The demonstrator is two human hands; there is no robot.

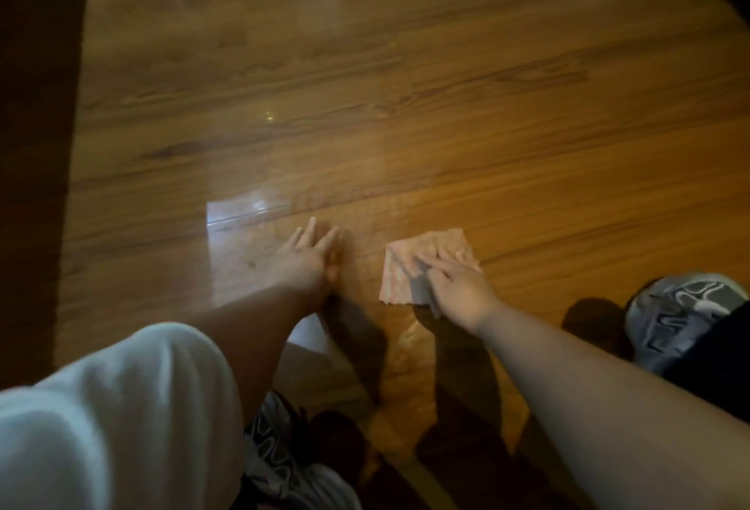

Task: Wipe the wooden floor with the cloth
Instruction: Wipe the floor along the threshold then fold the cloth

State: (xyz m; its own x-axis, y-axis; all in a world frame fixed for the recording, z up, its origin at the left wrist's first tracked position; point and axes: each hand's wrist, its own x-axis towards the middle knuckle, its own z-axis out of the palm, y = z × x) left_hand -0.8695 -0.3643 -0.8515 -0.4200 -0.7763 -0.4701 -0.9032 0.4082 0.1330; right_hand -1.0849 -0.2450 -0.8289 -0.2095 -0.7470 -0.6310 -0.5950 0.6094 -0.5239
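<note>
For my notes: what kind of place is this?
Probably a room indoors, perhaps a home: a glossy wooden floor, a dark panel along the left, and a pink cloth under the right hand.

You're in dim, warm light. Glare whitens the floor (446, 123) just left of your left hand (304, 262) and at the far edge. Dark shadows trail toward you from that hand and your right hand (458, 290). Everything looks soft, and the corners go dark.
</note>
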